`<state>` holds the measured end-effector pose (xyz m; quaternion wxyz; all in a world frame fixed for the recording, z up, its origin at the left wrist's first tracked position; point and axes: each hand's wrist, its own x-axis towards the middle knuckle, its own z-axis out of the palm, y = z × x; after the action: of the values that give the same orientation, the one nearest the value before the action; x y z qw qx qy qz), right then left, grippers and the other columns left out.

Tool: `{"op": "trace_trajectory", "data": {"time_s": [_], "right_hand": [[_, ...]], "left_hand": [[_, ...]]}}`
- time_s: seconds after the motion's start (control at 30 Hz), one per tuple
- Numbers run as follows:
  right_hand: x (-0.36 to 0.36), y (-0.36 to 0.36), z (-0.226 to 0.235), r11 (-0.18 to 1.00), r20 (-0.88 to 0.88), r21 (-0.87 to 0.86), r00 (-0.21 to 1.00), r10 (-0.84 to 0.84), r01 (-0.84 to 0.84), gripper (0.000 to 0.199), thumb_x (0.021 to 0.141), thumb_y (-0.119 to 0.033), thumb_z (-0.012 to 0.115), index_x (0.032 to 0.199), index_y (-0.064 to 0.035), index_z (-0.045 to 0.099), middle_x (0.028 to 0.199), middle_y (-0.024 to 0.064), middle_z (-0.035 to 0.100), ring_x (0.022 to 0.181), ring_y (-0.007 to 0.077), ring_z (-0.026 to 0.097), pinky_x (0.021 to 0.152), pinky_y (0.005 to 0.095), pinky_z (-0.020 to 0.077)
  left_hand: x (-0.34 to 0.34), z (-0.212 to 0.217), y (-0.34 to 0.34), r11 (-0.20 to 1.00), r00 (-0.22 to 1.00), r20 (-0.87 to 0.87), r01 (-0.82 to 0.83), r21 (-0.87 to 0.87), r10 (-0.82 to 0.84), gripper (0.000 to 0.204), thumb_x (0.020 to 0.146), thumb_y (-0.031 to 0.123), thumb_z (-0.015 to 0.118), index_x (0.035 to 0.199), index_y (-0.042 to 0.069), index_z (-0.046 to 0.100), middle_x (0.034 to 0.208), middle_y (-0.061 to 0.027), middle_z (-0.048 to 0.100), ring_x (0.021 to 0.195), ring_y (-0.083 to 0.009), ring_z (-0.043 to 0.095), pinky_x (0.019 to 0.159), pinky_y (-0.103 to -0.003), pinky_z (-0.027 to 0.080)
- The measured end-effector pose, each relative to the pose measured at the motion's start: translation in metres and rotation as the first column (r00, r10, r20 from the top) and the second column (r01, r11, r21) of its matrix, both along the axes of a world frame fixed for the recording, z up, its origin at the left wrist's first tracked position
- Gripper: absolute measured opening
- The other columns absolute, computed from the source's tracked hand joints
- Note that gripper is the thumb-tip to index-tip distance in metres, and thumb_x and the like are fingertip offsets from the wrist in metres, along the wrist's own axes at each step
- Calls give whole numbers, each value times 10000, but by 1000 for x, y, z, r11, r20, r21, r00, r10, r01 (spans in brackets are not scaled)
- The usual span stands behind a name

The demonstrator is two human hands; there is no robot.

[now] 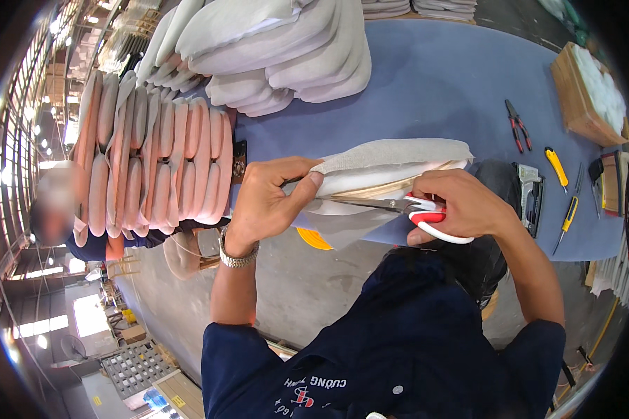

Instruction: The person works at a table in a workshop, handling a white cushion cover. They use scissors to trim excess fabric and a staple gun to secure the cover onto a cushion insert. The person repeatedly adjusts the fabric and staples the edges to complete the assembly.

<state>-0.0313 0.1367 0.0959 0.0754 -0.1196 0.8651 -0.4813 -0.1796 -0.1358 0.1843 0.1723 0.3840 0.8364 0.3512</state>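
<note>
A pad covered in light grey fabric [398, 152] is held up at the table's near edge. White padding and a thin wooden board edge show along its near side, and a loose flap of the fabric [346, 229] hangs below. My left hand [276, 199] pinches the pad's left end between thumb and fingers. In my right hand [461, 199] is a pair of scissors [430, 215] with red and white handles. Their blades point left and lie along the pad's open edge, the tips close to my left hand. Fabric partly hides the blades.
Grey pads [279, 49] are piled at the back left, beside a tall row of more pads [154, 153]. On the blue table [440, 91] lie pliers [517, 126], a staple gun [530, 199], a yellow-handled cutter [556, 167] and a screwdriver [572, 209]. A cardboard box [573, 91] holds white stuffing. Another person stands far left.
</note>
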Motion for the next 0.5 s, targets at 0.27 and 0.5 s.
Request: {"op": "trace_trajectory", "data": {"time_s": [0.27, 0.5], "right_hand": [[-12, -1, 3, 998, 7, -57, 1000, 20, -19, 625, 717, -582, 881, 811, -14, 637, 689, 100, 578, 654, 272, 550, 614, 407, 409], [-7, -4, -14, 891, 372, -454, 916, 153, 35, 489, 808, -481, 868, 794, -50, 637, 633, -10, 520, 605, 125, 523, 552, 326, 377]], "left_hand": [[-2, 0, 2, 999, 999, 16, 44, 9, -44, 243, 993, 125, 647, 1095, -75, 741, 852, -104, 723, 725, -117, 600, 660, -279, 483], [-6, 10, 10, 996, 995, 95, 46, -73, -39, 264, 977, 144, 673, 1131, -62, 733, 963, -176, 772, 804, -170, 712, 752, -302, 553]]}}
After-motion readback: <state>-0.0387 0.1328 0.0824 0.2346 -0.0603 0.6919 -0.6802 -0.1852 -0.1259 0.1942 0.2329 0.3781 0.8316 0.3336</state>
